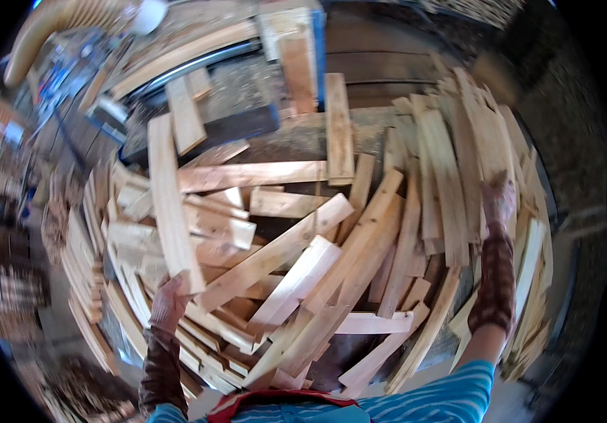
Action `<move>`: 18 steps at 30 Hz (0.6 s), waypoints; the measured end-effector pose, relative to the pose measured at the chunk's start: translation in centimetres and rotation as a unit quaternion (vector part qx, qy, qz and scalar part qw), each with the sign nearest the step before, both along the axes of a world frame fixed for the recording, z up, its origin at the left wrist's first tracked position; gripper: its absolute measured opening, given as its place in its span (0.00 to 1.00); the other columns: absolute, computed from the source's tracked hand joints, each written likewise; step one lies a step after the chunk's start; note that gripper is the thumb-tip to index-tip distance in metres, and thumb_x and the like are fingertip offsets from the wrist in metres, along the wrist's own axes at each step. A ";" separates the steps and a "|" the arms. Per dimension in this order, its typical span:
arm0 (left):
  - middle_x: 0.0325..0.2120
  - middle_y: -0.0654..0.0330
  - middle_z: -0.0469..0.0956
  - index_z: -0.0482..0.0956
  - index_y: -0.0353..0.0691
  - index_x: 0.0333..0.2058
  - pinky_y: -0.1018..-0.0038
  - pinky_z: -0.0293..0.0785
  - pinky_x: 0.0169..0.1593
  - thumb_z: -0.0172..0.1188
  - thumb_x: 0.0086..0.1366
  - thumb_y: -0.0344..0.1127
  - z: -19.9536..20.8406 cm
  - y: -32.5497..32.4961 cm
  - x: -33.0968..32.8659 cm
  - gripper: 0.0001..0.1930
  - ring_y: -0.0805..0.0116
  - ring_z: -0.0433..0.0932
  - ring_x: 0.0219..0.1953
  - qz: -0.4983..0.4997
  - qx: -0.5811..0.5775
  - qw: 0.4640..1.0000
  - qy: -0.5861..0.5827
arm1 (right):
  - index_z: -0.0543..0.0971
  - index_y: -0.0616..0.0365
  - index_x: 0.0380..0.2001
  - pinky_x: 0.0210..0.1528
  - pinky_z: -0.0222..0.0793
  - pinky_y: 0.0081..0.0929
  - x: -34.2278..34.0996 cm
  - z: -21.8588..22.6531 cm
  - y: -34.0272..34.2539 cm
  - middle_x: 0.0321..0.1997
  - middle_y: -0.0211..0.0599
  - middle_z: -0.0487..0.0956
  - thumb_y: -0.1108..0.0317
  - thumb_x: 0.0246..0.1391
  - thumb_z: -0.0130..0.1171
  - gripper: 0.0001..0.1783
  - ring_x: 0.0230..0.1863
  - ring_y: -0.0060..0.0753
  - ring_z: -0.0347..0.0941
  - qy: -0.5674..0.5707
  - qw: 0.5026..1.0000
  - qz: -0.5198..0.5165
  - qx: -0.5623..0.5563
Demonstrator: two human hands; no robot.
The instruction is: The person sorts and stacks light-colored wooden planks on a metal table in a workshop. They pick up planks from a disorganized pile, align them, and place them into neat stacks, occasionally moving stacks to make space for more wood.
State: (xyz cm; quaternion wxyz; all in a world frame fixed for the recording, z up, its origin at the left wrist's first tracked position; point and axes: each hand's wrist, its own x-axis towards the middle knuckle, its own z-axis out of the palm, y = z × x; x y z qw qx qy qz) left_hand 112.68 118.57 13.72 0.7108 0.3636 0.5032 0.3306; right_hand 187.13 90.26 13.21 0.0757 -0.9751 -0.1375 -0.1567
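My left hand is closed around the near end of a long pale wooden plank. That plank slants away from me, its far end close to the machine's dark edge. At the right, my right hand reaches over a pile of planks and meets the near end of a plank. Motion blur hides whether its fingers grip this wood. Between my hands lies a loose heap of cut boards, crossing each other at many angles.
Beyond the heap stands a machine with a dark metal bed and a blue upright. A ribbed hose hangs at the upper left. More boards are stacked on the left; another stack stands at the right.
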 end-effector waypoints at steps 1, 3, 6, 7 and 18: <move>0.50 0.52 0.80 0.70 0.30 0.60 0.63 0.82 0.52 0.53 0.69 0.30 0.0 -0.5 -0.8 0.22 0.57 0.81 0.50 -0.038 -0.006 0.999 0.017 | 0.68 0.57 0.64 0.58 0.70 0.47 -1.7 0.7 1.8 0.55 0.54 0.77 0.52 0.47 0.69 0.43 0.56 0.56 0.74 0.032 0.999 0.012 0.031; 0.53 0.49 0.78 0.69 0.28 0.61 0.62 0.80 0.56 0.52 0.68 0.26 -0.3 -2.3 -0.2 0.23 0.55 0.80 0.53 -0.032 0.026 0.999 0.020 | 0.70 0.58 0.64 0.57 0.71 0.40 -3.3 -2.6 2.2 0.53 0.48 0.77 0.55 0.51 0.70 0.39 0.55 0.47 0.75 0.085 0.969 0.126 0.194; 0.55 0.47 0.77 0.67 0.25 0.62 0.63 0.78 0.59 0.50 0.67 0.25 -0.5 -4.6 0.0 0.24 0.54 0.79 0.55 0.027 -0.037 0.996 -0.072 | 0.69 0.60 0.66 0.61 0.69 0.33 -9.4 -5.8 7.8 0.57 0.45 0.76 0.62 0.54 0.69 0.38 0.59 0.37 0.72 0.272 0.842 0.217 0.411; 0.55 0.48 0.77 0.66 0.26 0.62 0.65 0.79 0.59 0.51 0.68 0.25 -0.5 -5.2 0.0 0.24 0.56 0.79 0.55 0.026 -0.032 0.998 -0.050 | 0.67 0.64 0.67 0.63 0.65 0.27 -11.4 -7.0 10.5 0.60 0.40 0.76 0.69 0.58 0.66 0.35 0.58 0.32 0.72 0.319 0.780 0.267 0.467; 0.52 0.54 0.79 0.66 0.27 0.64 0.69 0.76 0.56 0.57 0.67 0.29 -1.6 -10.9 -1.0 0.28 0.63 0.80 0.51 0.017 -0.029 0.993 -0.114 | 0.69 0.58 0.65 0.59 0.71 0.39 -44.5 -3.2 26.7 0.58 0.53 0.78 0.43 0.54 0.63 0.42 0.59 0.47 0.75 0.355 0.674 0.596 0.253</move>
